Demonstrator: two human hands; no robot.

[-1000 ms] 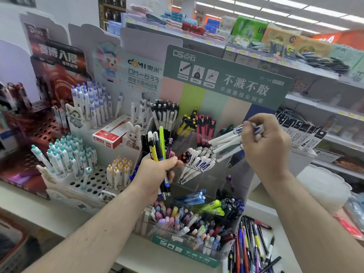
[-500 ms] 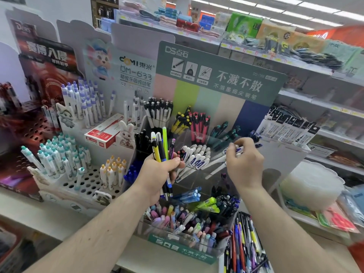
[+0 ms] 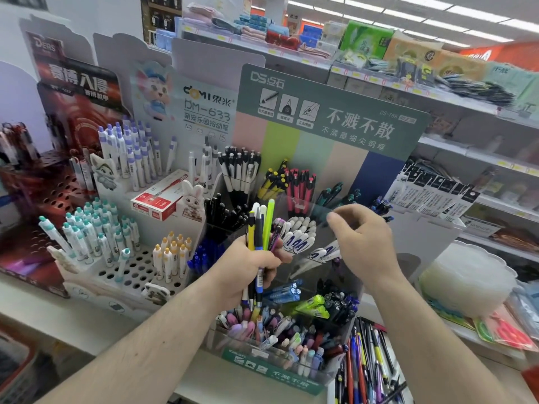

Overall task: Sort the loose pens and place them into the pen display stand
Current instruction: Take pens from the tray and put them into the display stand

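Gripping a mixed bunch of pens (image 3: 260,228), the left hand (image 3: 250,266) has its fingers wrapped tight round the barrels; yellow, blue, white, lime and purple ones stick up above the fist; tips poke out below it. Right hand (image 3: 363,243) hovers just beside, over the clear middle tier; fingers loosely curled, thumb and forefinger near each other; whether anything is pinched between them cannot be told; white pens with blue print (image 3: 300,239) lie fanned just under it.

Outward: pen display stand (image 3: 271,371), clear tiered compartments; black-and-white pens (image 3: 239,170) at back, yellow and pink-red beside them, lime and dark ones lower, pastel jumble in the front bin.

Progress, as a judgement: most compartments hold like-coloured groups, so sorting looks well on; left to do are the bunch in the left fist, the mixed front bin, and a loose pile of pens (image 3: 367,365) on the shelf at lower right, touching the stand's side.

Writing: green header card (image 3: 329,118) reads "DS点石", "不溅不散", "不溅墨细尖钢笔", "DS-756"; neighbouring white display (image 3: 207,109) reads "DOMI 東米", "DM-633"; red display (image 3: 75,80) at far left, "DERS"; stand's front strip repeats "不溅不散".
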